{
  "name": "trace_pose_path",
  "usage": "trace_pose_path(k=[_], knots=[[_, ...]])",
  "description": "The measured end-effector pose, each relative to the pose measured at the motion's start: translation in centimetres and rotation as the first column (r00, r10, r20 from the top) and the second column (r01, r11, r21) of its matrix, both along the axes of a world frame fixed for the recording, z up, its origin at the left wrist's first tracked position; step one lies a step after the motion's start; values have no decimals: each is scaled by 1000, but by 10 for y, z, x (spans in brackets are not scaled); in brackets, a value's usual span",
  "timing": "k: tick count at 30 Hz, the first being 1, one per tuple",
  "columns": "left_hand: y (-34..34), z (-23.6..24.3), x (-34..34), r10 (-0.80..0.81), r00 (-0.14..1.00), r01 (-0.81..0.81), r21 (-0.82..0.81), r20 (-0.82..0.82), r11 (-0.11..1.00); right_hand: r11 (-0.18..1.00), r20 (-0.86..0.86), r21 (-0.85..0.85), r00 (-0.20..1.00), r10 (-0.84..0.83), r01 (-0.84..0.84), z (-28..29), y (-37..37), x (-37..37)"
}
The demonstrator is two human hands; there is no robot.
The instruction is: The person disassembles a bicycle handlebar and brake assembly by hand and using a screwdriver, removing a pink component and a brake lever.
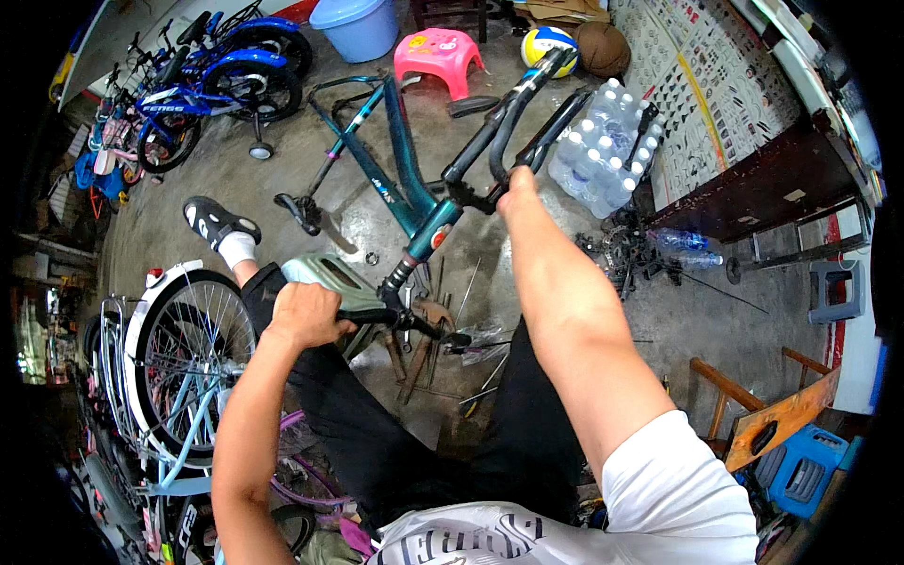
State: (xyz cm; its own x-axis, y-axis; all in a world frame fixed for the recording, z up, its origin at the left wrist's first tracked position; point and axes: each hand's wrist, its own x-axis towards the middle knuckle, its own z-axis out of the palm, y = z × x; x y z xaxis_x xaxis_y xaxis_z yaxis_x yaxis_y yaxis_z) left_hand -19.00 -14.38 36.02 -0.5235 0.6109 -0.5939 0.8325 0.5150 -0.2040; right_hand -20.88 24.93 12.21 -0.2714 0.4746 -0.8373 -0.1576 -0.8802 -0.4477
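A dark teal bicycle frame (411, 179) lies tilted in front of me, without wheels, its black fork (508, 127) pointing away to the upper right. My right hand (517, 189) is closed around the fork near its crown. At the near end of the head tube (435, 231), a black handlebar (381, 315) is attached. My left hand (307, 314) wraps around the left end of that bar. Just beyond the left hand is a light green plastic piece (331, 279) with a slot. Metal tools (424, 348) lie on the floor between my legs, partly hidden by the bar.
Bicycles (221, 80) and a white-fendered wheel (193, 358) crowd the left. A pink stool (438, 56), a blue tub (356, 26) and balls (603, 49) stand at the back. Bottled water (607, 151) and dark bike parts (621, 250) sit right; a wooden stool (777, 419) lies tipped nearby.
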Motion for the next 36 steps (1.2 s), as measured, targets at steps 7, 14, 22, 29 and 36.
trace_pose_path(k=[7,14,22,29,36], knots=[[-8,-44,-35,-128,992,128,-2,-12,992,999,268,-32,963,24,-16,1,-5,30],[10,-113,-66,-207,978,203,104,29,974,989,264,25,955,133,-145,-80,52,60],[9,-142,-94,-261,964,262,6,-40,965,872,403,52,809,428,-487,-19,26,80],[-8,-153,-82,-104,962,159,207,-251,965,586,696,493,696,177,-642,-25,-18,108],[-30,-190,-44,486,809,-12,818,-330,575,93,661,562,514,546,-822,-4,-150,232]])
